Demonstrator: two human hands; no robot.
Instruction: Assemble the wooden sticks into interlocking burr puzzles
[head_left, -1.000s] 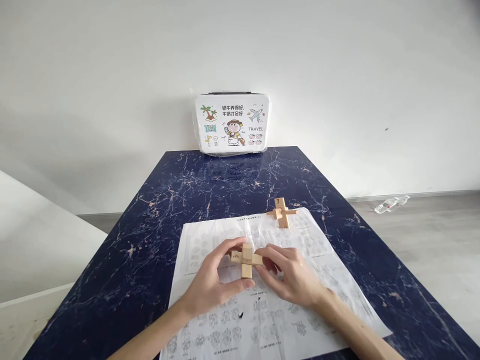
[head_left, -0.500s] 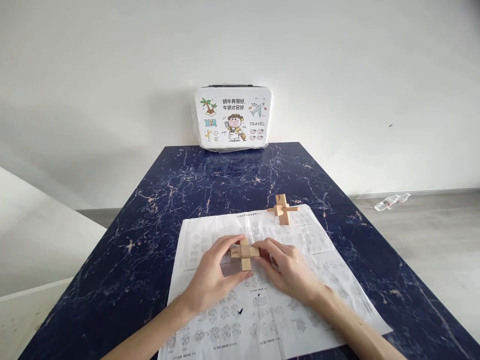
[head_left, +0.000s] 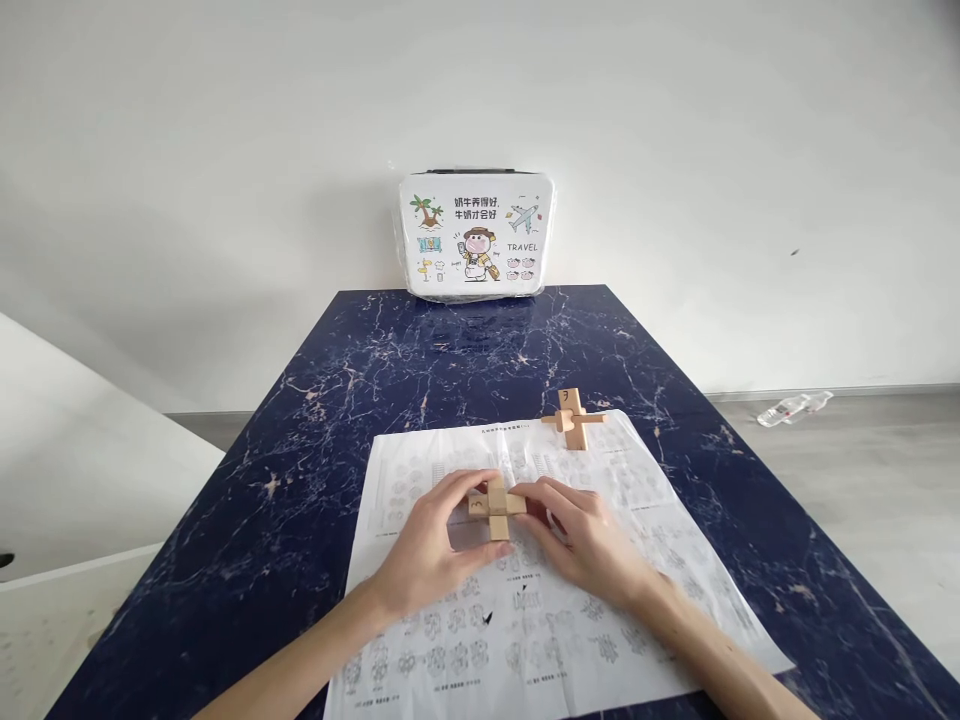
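Observation:
Between my hands is a cross-shaped wooden burr puzzle [head_left: 497,503], pale, with a dark "3"-like mark on its left arm. My left hand [head_left: 439,535] grips it by the far and near ends, fingers behind and thumb in front. The thumb and fingertips of my right hand [head_left: 581,525] pinch its right arm. Under both hands lies a creased paper sheet [head_left: 420,665] printed with rows of small puzzle drawings. A second wooden puzzle [head_left: 573,420], also cross-shaped and marked, rests at the sheet's far right edge.
The table [head_left: 292,480] has a dark blue marbled top. At its far edge a white cartoon-printed case [head_left: 476,235] in clear wrap stands against the wall [head_left: 675,150]. Clear plastic bottles [head_left: 795,407] lie on the floor to the right.
The whole view has shifted slightly, so everything sits a little further right. Both hands keep nearly the same hold on the wooden puzzle.

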